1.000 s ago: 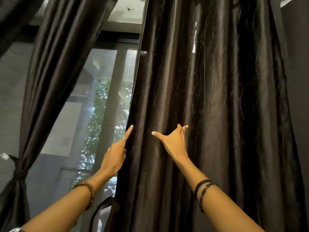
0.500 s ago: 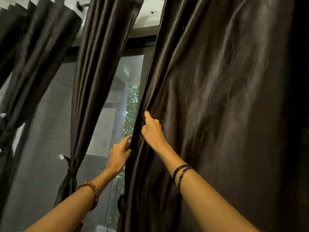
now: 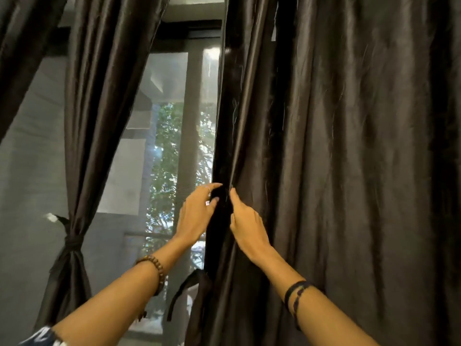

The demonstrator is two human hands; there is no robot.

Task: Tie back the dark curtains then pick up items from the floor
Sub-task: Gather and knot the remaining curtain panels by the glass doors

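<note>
A wide dark satin curtain [image 3: 336, 158] hangs loose over the right half of the view. My left hand [image 3: 197, 214] curls its fingers round the curtain's left edge from the window side. My right hand [image 3: 245, 226] grips the same edge fold from the front, thumb up, close beside the left hand. A dark tie strap [image 3: 183, 290] dangles from that curtain's edge below my left wrist. A second dark curtain [image 3: 99, 108] on the left is gathered and knotted with a tie [image 3: 72, 242].
Between the two curtains a window [image 3: 172, 151] with a sheer screen shows a pillar and green leaves outside. Another dark curtain panel [image 3: 22, 46] hangs at the far left top. The floor is out of view.
A second ago both hands lay spread flat against the right curtain. They have since closed in on its left edge and now hold the fold between them; the view swung left and back.
</note>
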